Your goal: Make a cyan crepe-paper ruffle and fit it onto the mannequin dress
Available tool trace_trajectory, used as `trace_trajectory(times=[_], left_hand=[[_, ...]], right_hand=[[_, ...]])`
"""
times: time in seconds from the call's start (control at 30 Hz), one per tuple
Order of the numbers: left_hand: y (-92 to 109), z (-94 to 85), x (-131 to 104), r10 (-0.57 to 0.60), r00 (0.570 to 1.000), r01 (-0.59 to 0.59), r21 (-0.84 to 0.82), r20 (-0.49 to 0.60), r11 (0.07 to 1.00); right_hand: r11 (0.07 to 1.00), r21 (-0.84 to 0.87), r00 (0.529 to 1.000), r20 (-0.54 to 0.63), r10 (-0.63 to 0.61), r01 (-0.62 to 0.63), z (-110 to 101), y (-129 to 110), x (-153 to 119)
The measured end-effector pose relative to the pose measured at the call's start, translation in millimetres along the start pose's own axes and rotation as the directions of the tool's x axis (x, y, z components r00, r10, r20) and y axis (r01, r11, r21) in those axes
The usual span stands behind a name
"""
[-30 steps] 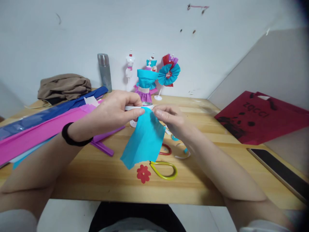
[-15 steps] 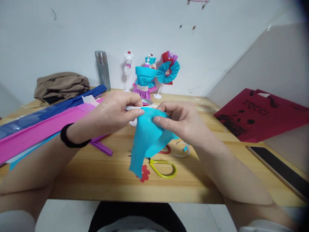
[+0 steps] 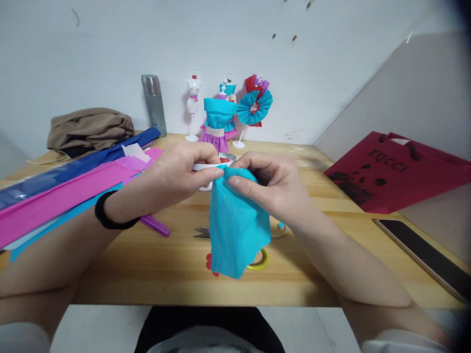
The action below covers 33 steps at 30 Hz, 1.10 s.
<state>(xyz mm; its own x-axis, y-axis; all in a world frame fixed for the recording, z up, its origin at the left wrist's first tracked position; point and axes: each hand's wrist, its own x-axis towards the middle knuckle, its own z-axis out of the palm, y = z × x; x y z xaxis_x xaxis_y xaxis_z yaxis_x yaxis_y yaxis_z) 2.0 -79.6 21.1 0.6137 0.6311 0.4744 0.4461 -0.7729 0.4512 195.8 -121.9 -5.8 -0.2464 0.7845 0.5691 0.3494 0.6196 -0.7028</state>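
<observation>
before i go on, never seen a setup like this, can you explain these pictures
There is no machine: a person is working barehanded, seen from one camera worn on the head, looking forward and down. The left hand and right hand hold a blue sheet near its top; the left also pinches a white strip. The sheet hangs, partly hiding a red cut-out and a yellow handle. On the wooden table, coloured sheets and a brown cloth lie to the left, small mannequins and a flask stand at the back, and a phone lies at the right.
</observation>
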Motion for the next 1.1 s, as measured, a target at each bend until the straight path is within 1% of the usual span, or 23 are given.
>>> trace_trajectory(times=[0.2,0.43,0.7,0.9,1.0,1.1], left_hand=[[1.7,1.8,-0.5,-0.017,1.0,0.016,-0.013,-0.009,1.0],[6.3,1.4,-1.5,-0.014,1.0,0.014,0.028,-0.01,1.0],[7.6,2.8,-3.6,-0.006,1.0,0.005,0.028,0.005,1.0],[6.1,4.4,-3.4,0.007,1.0,-0.007,0.0,0.0,1.0],[4.7,5.2,-3.3,0.016,1.0,-0.016,0.002,-0.012,1.0],[5.2,5.2,-3.3,0.018,1.0,-0.018,0.008,-0.005,1.0]], right_hand=[[0.999,-0.022,0.999,-0.03,-0.027,0.027,-0.6,-2.7,-1.7],[0.99,-0.132,0.995,-0.089,-0.054,0.042,-0.2,-5.8,-3.1],[0.99,-0.124,0.992,-0.103,-0.077,0.064,0.8,-7.2,-4.7],[0.978,-0.181,0.988,-0.093,-0.12,0.102,2.1,-5.2,-4.5],[0.977,-0.189,0.986,-0.116,-0.123,0.1,3.2,-4.1,-4.6],[0.982,-0.161,0.982,-0.144,-0.125,0.101,4.3,-2.9,-4.3]])
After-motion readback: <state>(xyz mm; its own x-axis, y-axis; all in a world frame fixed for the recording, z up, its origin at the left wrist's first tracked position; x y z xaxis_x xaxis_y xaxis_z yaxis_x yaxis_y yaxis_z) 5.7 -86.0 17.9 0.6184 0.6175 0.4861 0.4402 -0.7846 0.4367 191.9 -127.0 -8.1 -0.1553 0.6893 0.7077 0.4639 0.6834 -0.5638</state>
